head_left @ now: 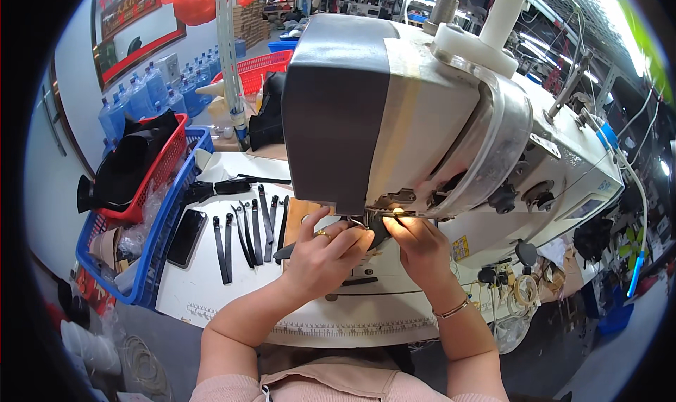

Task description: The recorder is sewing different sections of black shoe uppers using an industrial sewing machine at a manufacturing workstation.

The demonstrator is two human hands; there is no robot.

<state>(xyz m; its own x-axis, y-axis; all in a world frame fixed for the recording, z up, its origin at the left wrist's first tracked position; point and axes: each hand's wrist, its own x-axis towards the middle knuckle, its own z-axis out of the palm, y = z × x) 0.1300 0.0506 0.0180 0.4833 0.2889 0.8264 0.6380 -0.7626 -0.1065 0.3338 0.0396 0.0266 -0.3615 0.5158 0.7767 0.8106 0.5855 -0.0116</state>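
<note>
Both my hands are at the needle area of a large grey and white sewing machine point(338, 113), under its lit head. My left hand point(317, 261) is closed, its fingertips pressing on a small dark piece of material point(379, 231) beside the presser foot. From the other side, my right hand point(424, 250) pinches the same dark piece, its index finger close to a thin metal part. My fingers and the machine head hide most of the piece. Several narrow black straps with round metal snaps point(256, 233) lie left of my left hand.
A black phone point(186, 239) lies left of the straps on the white table point(317, 314). At its left edge stands a blue basket point(144, 279), with a red basket point(158, 173) holding black items on top. Thread and tape rolls point(522, 291) hang at the right.
</note>
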